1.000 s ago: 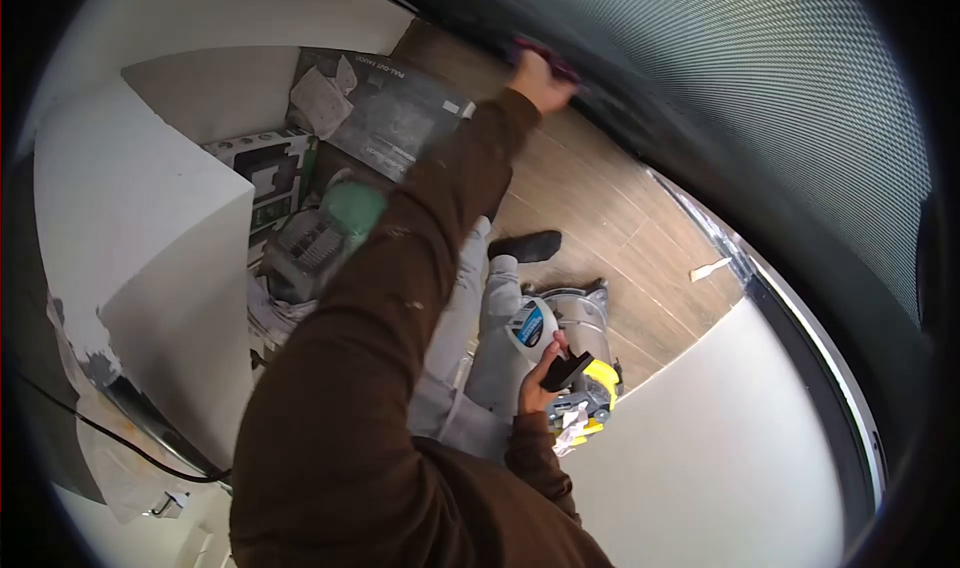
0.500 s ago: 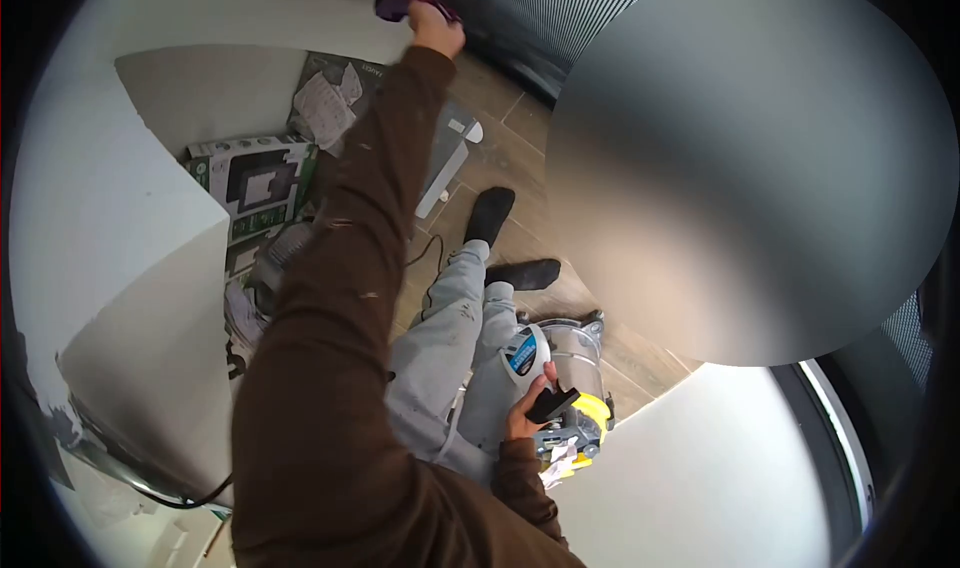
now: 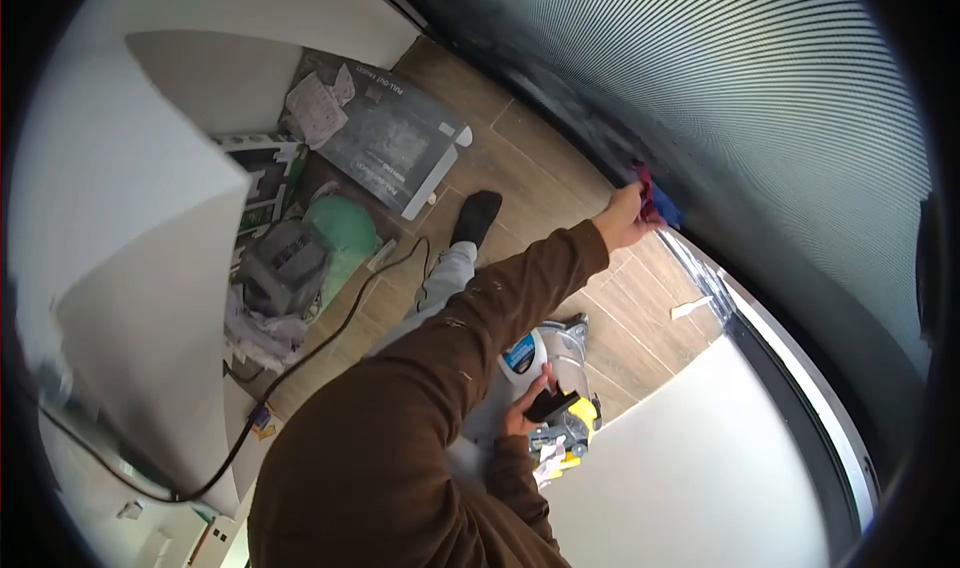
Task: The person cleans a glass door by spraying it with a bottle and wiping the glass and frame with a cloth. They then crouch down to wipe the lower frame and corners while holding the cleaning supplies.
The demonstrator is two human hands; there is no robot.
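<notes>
My left hand (image 3: 628,216) reaches out at the upper right, its fingers closed on a crumpled red and blue cloth (image 3: 652,200). The cloth is against the lower edge of the dark, finely ribbed screen (image 3: 740,88). Lower down, near my legs, my right hand (image 3: 522,410) is wrapped round a white bottle (image 3: 524,356) with a blue label and a black part at its top. Part of the bottle is hidden behind my left sleeve.
Beside the bottle stands a grey and yellow machine (image 3: 580,418). A flattened grey box (image 3: 385,143) lies on the wood-look floor (image 3: 540,158). Left are a green bag (image 3: 342,230), a dark case (image 3: 285,263) and a cable (image 3: 345,320). A small pale piece (image 3: 690,308) lies right.
My left hand has moved down and right along the screen's edge with the cloth. The large round grey blur at the right is gone. My right hand still holds the bottle.
</notes>
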